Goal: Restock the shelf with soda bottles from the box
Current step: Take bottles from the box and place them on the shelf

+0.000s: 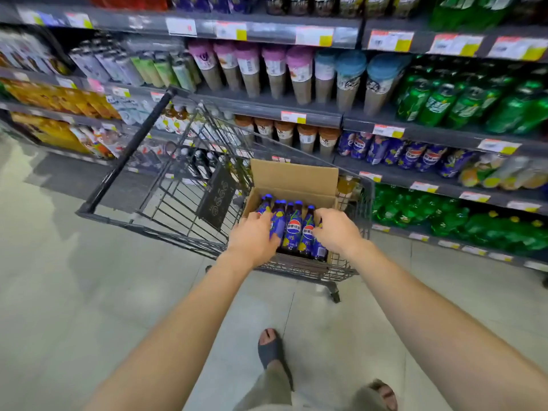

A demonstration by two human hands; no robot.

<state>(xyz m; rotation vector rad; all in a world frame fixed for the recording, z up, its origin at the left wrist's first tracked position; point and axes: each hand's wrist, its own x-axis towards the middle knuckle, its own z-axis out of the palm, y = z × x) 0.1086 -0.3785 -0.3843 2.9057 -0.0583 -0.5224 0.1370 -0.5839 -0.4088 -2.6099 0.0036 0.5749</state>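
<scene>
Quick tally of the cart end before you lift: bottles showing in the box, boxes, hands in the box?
Blue soda bottles showing in the box: 5, maybe more hidden by the hands
Cardboard box: 1
Hands in the box: 2, left hand, right hand
Total: 8

We stretch both bare forearms forward and down, our left hand [253,235] palm-down with fingers curled inward, our right hand [336,229] level beside it, fingers bent leftward, knuckles up, wrists nearly straight.
</scene>
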